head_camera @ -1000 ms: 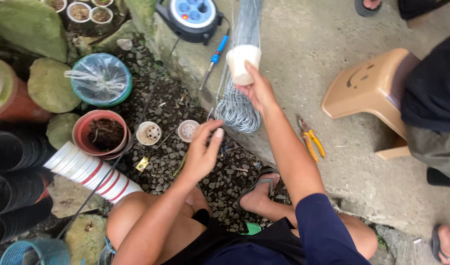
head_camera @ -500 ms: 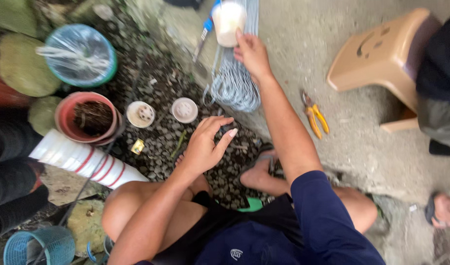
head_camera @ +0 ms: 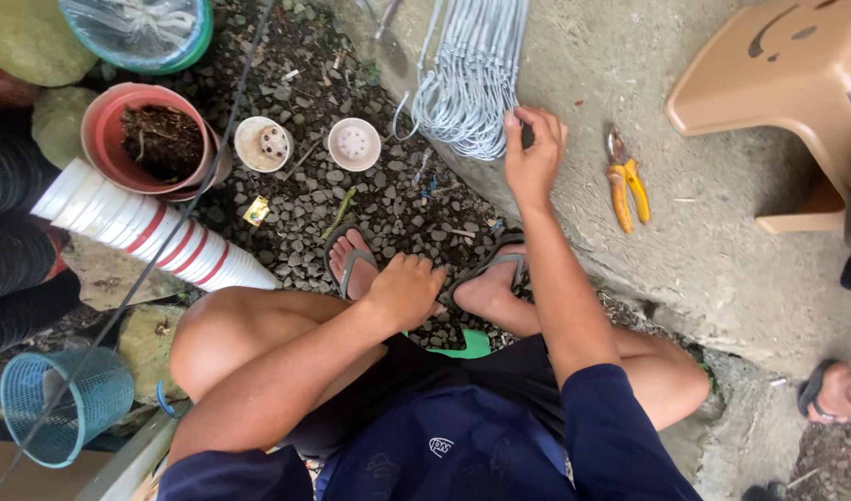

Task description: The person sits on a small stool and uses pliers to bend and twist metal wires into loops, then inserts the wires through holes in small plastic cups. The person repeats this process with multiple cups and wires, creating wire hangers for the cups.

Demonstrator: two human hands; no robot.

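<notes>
Dark blue cloth of the person's shirt fills the bottom of the view, and above it the bare knees fold up in a low squat, which puts both hands within easy reach of the ground. The left hand [head_camera: 405,289] rests loosely curled and empty on the left foot in its grey flip-flop sandal [head_camera: 351,263], apparently a steadying perch on the dark gravel bed [head_camera: 398,199]. The right hand [head_camera: 533,153] is stretched forward, well apart from the left, its fingertips [head_camera: 511,121] pinching the looped lower end of the bundle of thin grey wire hangers [head_camera: 467,83], which lies on the sloped concrete edge [head_camera: 574,241] where gravel meets pavement; whether the grip is closed tight I cannot tell. Just right of that hand lie yellow-handled pruning shears [head_camera: 623,181], flat on the concrete and close enough to pick up. To the left, on the gravel, stand two small white perforated plastic cups [head_camera: 354,144], beside a terracotta-coloured plastic pot filled with dark fibrous medium [head_camera: 147,139] and a lying stack of white cups with red bands [head_camera: 147,232], with a teal mesh basket [head_camera: 68,404] nearer the person. Farther right stands a tan plastic stool [head_camera: 778,83]. Compared with half a second ago, the white cup the right hand held at the wires is gone from it, the hand now low on the wire loops, and the left hand has come back from the gravel to the foot; the view has also tipped closer.
</notes>
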